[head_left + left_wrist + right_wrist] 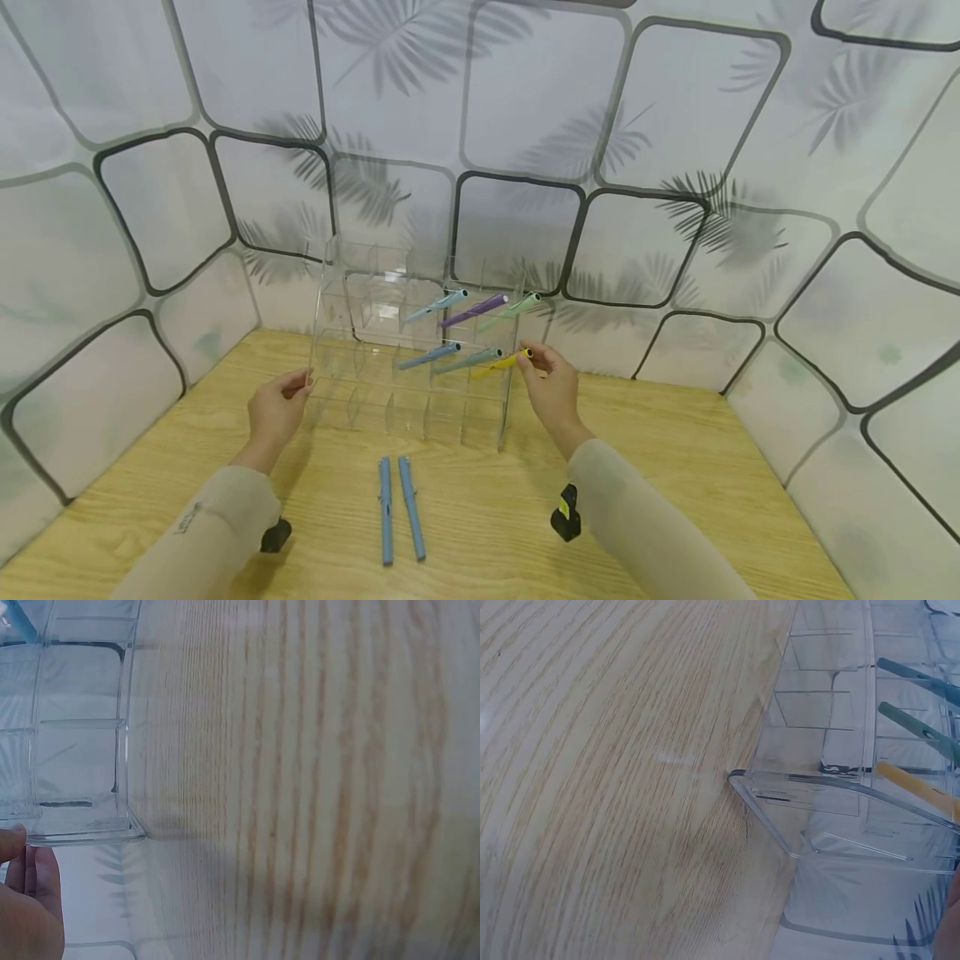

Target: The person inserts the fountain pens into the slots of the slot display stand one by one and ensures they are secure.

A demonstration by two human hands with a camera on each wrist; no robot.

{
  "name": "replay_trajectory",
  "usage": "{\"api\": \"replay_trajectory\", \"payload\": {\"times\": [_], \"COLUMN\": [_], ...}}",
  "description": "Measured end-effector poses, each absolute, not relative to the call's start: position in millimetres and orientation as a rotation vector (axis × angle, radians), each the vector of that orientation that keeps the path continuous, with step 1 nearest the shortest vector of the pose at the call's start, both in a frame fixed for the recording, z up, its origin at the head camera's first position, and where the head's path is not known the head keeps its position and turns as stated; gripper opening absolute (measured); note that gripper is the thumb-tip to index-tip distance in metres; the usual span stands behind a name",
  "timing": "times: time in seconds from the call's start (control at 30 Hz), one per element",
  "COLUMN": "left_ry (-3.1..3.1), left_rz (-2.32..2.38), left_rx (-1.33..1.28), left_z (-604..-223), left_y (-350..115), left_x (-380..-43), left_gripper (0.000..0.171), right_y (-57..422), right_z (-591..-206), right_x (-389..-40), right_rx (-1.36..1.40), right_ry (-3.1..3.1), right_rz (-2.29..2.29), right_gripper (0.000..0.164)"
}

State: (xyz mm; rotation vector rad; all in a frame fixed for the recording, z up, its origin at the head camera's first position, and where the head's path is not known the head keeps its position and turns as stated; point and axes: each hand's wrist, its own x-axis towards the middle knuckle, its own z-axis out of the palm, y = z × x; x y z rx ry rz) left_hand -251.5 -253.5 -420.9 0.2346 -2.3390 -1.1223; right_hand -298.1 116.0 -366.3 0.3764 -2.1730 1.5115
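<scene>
A clear acrylic pen rack (408, 412) with divided tiers stands on the table. My left hand (277, 408) pinches its left side panel, also seen at the edge of the left wrist view. On the right, my right hand (555, 392) grips the side panel beside the yellow pen (501, 363); the right wrist view barely shows the fingers. Next to the yellow pen lie a grey-green pen (468, 361) and a blue pen (431, 357). Higher up rest a light blue pen (437, 306), a purple pen (475, 311) and a light green pen (510, 311).
Two blue pens, a left one (386, 512) and a right one (412, 508), lie side by side on the wooden table (480, 533) in front of the rack. A patterned curtain (525, 100) surrounds the table at the back and sides.
</scene>
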Motion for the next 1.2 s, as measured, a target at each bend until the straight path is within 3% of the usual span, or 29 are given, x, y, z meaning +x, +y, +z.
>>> {"api": "replay_trajectory", "payload": {"times": [0.73,1.2], "left_ry": [-2.345,-2.336], "left_rz": [-1.132,-1.143], "left_rx": [0.255,0.243], "left_z": [-421,-421], "left_y": [-254,-253], "left_x": [-252,-252], "left_gripper": [0.026,0.026], "right_y": [117,130], "right_z": [-351,-371], "right_x": [-286,-299], "right_rx": [0.535,0.464], "right_ry": [-2.197,-2.195], "right_rz": [1.521,1.645], "right_gripper": [0.025,0.038]}}
